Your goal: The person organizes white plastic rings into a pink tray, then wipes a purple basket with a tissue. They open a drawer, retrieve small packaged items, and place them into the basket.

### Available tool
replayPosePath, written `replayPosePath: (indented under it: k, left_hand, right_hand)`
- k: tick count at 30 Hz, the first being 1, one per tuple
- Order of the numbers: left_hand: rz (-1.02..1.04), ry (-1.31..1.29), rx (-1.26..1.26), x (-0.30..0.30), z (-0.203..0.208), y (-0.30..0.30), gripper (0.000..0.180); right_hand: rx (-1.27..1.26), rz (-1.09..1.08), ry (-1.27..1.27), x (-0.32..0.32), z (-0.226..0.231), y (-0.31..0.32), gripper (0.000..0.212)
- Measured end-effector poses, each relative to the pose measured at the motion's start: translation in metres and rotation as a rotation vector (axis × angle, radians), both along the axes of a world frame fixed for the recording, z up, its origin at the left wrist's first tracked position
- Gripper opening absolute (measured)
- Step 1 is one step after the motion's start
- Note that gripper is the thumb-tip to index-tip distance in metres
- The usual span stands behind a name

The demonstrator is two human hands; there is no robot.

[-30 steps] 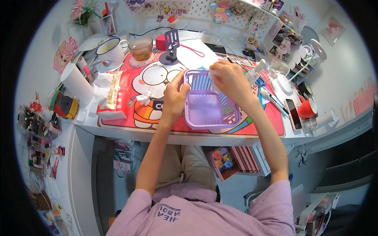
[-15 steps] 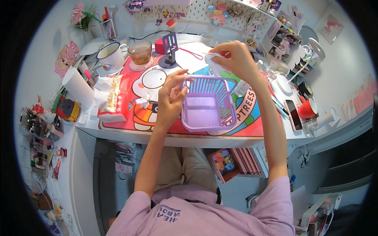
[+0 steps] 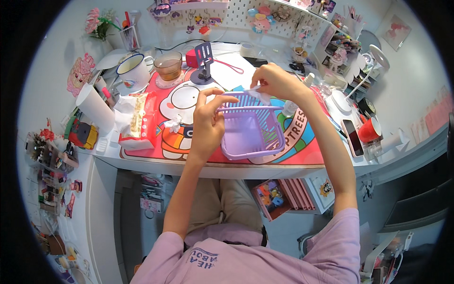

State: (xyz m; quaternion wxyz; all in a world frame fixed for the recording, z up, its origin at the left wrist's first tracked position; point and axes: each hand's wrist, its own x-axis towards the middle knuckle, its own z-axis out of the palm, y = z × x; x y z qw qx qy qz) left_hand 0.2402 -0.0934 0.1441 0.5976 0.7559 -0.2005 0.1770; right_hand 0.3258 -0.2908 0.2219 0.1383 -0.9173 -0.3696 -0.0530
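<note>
A lilac plastic basket (image 3: pixel 243 135) with slatted sides stands at the front of the desk, its inside facing up toward me. My left hand (image 3: pixel 208 125) is at its left side, thumb and fingers curled at the rim, the index finger reaching over the far left corner. A purple bar, apparently the handle, crosses the basket's upper part. In my right hand (image 3: pixel 280 83) a crumpled white tissue (image 3: pixel 259 96) is pinched, resting against the basket's far rim. Right of the basket, partly behind my right forearm, stands a clear bottle (image 3: pixel 290 109).
A red cartoon desk mat (image 3: pixel 177 102) lies under the basket. To the left are a tissue pack (image 3: pixel 138 120), a crumpled tissue (image 3: pixel 173 124), an enamel mug (image 3: pixel 133 71) and a glass bowl (image 3: pixel 168 65). A phone stand (image 3: pixel 205 61) is behind; a phone (image 3: pixel 352 137) and red cup (image 3: pixel 370 130) lie right.
My right hand has come down with the tissue from above the desk to the basket's far rim. A bar now crosses the basket's upper part. My left hand stays at the left side.
</note>
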Motion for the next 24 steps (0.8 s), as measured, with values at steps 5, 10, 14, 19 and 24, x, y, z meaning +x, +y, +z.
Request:
replayPosePath:
  k: [5,10,14,19,24]
  left_hand:
    - [0.049,-0.071,-0.012,0.007,-0.01,0.0,0.038]
    - [0.037,-0.097,-0.166,0.013,-0.016,-0.004,0.042]
    - [0.085,-0.23,-0.083,0.019,-0.023,-0.001,0.043]
    - [0.102,-0.239,-0.073,0.016,-0.018,-0.003,0.043]
    - [0.139,-0.155,0.058,0.018,-0.017,0.002,0.038]
  right_hand:
    - [-0.063,-0.115,0.113,-0.006,0.004,-0.017,0.02]
    - [0.001,0.126,0.03,0.0,-0.01,-0.004,0.02]
    - [0.186,0.258,-0.113,0.007,-0.023,0.015,0.019]
    - [0.177,0.117,-0.207,0.006,-0.02,0.008,0.019]
    - [0.34,-0.147,-0.258,-0.006,-0.011,-0.011,0.014]
